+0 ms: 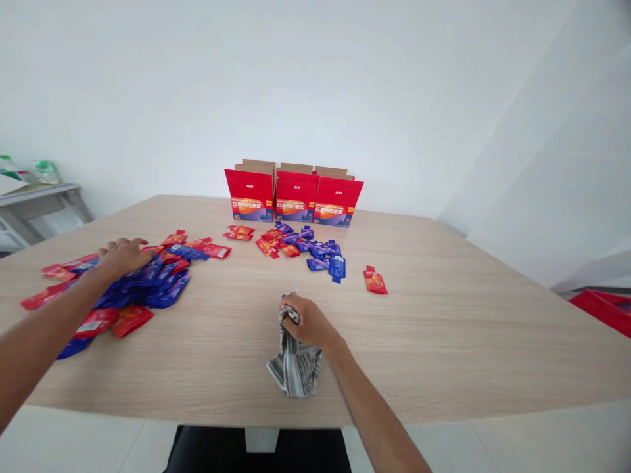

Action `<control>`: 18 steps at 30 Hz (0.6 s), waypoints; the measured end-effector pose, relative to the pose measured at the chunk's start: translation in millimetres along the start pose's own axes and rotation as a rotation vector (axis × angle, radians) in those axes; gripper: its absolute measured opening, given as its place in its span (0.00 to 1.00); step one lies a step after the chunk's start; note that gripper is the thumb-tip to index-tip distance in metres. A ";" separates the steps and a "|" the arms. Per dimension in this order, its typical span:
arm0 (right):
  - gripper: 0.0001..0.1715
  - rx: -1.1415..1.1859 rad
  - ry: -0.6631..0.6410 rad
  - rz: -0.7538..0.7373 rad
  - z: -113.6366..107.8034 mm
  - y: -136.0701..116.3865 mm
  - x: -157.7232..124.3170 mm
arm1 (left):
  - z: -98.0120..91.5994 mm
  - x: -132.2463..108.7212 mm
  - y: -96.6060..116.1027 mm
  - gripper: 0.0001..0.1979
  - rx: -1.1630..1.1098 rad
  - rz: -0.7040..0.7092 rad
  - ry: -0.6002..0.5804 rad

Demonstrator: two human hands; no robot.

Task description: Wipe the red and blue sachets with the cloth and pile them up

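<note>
My right hand [306,320] is closed around a bunched grey-striped cloth [298,371], whose lower end hangs down to the tabletop near the front edge. On the left, my left hand [123,255] lies over the back of a large heap of red and blue pouches [148,279]. Its fingers look stretched out, and their tips partly disappear among the pouches. Red pouches [271,244] and blue pouches [325,251] form a smaller group in the middle, and a lone red pouch [375,280] rests to the right of it.
Three red boxes [296,197] with raised flaps stand side by side at the back of the wooden table [468,328], near the white wall. A side table [39,190] with a green-topped container is at far left. Something red [601,312] sits beyond the right edge.
</note>
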State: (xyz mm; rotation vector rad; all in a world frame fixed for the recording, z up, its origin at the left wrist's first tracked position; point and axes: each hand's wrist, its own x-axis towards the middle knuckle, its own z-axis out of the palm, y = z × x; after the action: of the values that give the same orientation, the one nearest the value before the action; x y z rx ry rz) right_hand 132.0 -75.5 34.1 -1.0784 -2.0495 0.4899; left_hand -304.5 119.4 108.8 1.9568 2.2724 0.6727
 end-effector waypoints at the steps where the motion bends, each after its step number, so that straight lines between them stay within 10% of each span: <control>1: 0.12 0.000 -0.005 -0.001 -0.2 -0.7 0.0 | 5.8 -3.3 10.6 0.25 0.090 -0.007 -0.023; 12: 0.12 -0.021 -0.075 0.011 6.1 -0.6 0.3 | 152.1 -27.7 174.8 0.27 0.125 0.727 -0.362; 18: 0.11 -0.079 -0.094 0.017 8.1 1.6 0.2 | 187.0 -32.1 230.7 0.28 0.195 0.627 -0.362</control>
State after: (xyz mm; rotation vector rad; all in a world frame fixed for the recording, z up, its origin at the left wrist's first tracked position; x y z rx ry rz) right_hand 126.6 -74.3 28.0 -1.1396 -2.1591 0.4792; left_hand -23.5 162.9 17.4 2.6449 1.5597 0.0954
